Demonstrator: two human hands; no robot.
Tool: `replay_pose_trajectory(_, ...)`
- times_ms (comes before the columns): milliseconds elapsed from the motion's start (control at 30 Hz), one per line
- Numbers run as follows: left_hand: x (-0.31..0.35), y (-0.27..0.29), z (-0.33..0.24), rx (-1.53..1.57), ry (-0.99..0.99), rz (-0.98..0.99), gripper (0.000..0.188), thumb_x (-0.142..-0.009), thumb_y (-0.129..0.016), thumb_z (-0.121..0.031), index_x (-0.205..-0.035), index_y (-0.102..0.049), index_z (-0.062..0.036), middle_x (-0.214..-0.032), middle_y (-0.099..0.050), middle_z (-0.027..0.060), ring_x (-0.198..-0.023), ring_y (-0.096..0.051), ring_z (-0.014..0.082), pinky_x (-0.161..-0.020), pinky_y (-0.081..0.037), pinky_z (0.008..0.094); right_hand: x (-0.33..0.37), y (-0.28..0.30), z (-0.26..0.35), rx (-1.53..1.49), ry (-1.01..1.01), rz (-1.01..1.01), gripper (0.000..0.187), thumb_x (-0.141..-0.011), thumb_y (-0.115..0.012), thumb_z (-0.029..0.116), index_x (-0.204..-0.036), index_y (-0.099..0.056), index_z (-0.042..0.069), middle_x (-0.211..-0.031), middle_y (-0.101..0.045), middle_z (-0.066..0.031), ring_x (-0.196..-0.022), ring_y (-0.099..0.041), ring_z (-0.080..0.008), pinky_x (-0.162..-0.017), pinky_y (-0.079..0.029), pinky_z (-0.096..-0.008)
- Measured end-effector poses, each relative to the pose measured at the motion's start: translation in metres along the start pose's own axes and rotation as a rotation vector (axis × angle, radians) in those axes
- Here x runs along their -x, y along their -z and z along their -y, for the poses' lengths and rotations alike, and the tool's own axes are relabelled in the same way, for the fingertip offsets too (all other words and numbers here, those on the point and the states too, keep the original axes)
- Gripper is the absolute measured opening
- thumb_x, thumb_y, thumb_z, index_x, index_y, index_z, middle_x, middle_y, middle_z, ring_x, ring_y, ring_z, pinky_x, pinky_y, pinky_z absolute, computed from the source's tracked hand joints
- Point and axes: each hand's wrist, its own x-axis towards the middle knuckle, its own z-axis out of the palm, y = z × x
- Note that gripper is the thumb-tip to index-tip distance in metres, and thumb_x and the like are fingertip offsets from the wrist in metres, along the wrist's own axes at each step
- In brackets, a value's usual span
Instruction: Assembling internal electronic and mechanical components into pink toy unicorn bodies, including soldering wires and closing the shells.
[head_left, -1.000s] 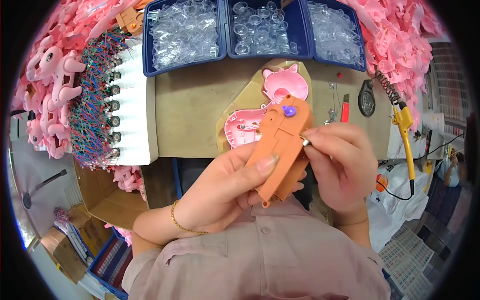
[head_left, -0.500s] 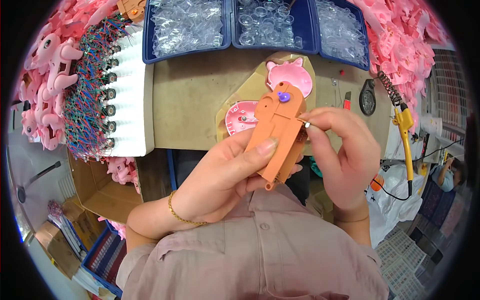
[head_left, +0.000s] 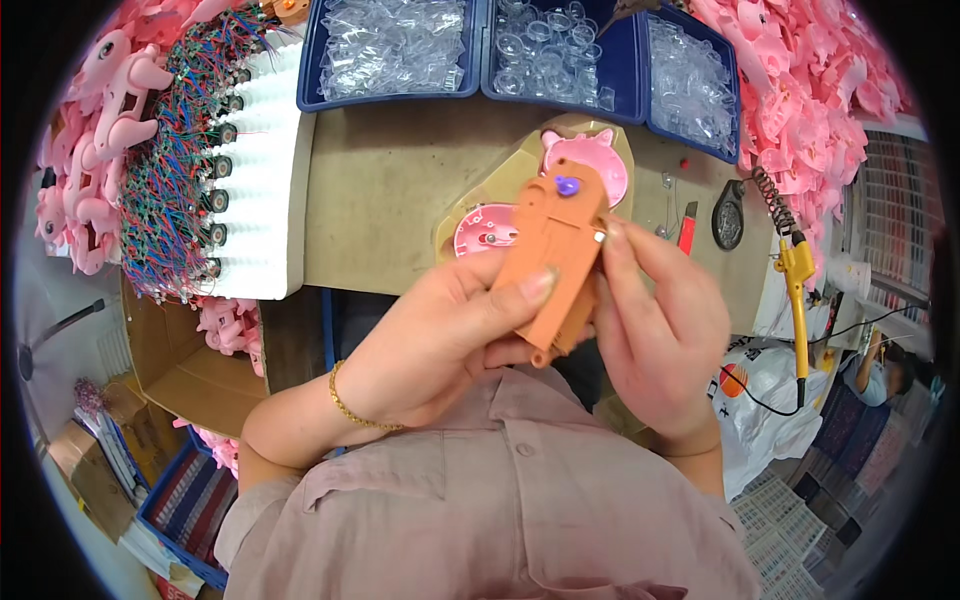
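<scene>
From over here I see the left forearm, one gold bracelet (head_left: 360, 400) round its wrist, angled inward from the lower left. The left hand (head_left: 435, 325) is wrapped firmly around one orange housing (head_left: 550, 255), thumb flat on its face; the housing is held tilted above the table's near edge. One purple knob (head_left: 567, 186) sits near its top. The right hand (head_left: 660, 320) comes up bent, fingers curled, fingertips by one small white piece (head_left: 599, 237) at the housing's right edge; I can't tell whether they grip it.

Across the table (head_left: 380, 190), from the left: one white foam tray (head_left: 268, 200) beside tangled wires (head_left: 165, 210), three blue bins (head_left: 622, 90) of clear parts, two pink shells (head_left: 600, 160) partly behind the housing, one red-handled knife (head_left: 687, 232), one black oval tag (head_left: 729, 218), one yellow-handled iron (head_left: 797, 265).
</scene>
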Motion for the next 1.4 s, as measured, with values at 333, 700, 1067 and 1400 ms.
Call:
replay_pose_trajectory(333, -0.002, 0.010, 0.003, -0.312, -0.235, -0.049, 0.050, -0.089, -0.065, -0.018, -0.129, -0.047, 0.0045, -0.116, -0.060, 0.0090, -0.104, -0.059, 0.0133, -0.088, -0.049, 0.0282, 0.000, -0.008, 0.002, -1.758, -0.924, -0.113, 0.024, -0.084, -0.064, -0.001, -0.104, -0.052, -0.003, -0.105, -0.056, -0.0102, -0.097, -0.057, -0.0159, -0.081, -0.050, -0.0299)
replay_pose_trajectory(700, -0.026, 0.018, 0.028, -1.449, -1.026, -0.382, 0.041, -0.081, -0.065, -0.017, -0.116, -0.053, -0.0001, -0.101, -0.063, 0.0151, -0.090, -0.063, 0.0268, -0.075, -0.050, 0.0342, 0.042, -0.024, -0.030, -1.104, -0.748, -0.030, 0.084, -0.080, -0.072, 0.039, -0.141, -0.030, -0.001, -0.138, -0.042, -0.0157, -0.131, -0.040, -0.0273, -0.110, -0.029, -0.0410)
replay_pose_trajectory(1067, 0.022, 0.069, -0.006, -1.625, -1.098, -0.522, 0.028, -0.073, -0.065, -0.013, -0.100, -0.061, -0.0052, -0.092, -0.062, 0.0108, -0.087, -0.059, 0.0291, -0.076, -0.046, 0.0384, 0.038, -0.052, -0.042, -0.510, -0.717, 0.035, 0.054, -0.084, -0.056, 0.014, -0.134, -0.045, 0.001, -0.137, -0.047, -0.0128, -0.127, -0.043, -0.0243, -0.108, -0.029, -0.0358)
replay_pose_trajectory(1400, 0.130, 0.177, -0.130, -2.138, -0.554, -1.520, 0.016, -0.072, -0.073, -0.018, -0.077, -0.064, -0.0065, -0.089, -0.058, 0.0092, -0.092, -0.052, 0.0298, -0.079, -0.042, 0.0404, 0.039, -0.042, -0.043, -0.503, -0.703, 0.042, 0.051, -0.090, -0.052, 0.023, -0.136, -0.044, 0.002, -0.137, -0.047, -0.0117, -0.130, -0.040, -0.0231, -0.108, -0.027, -0.0358)
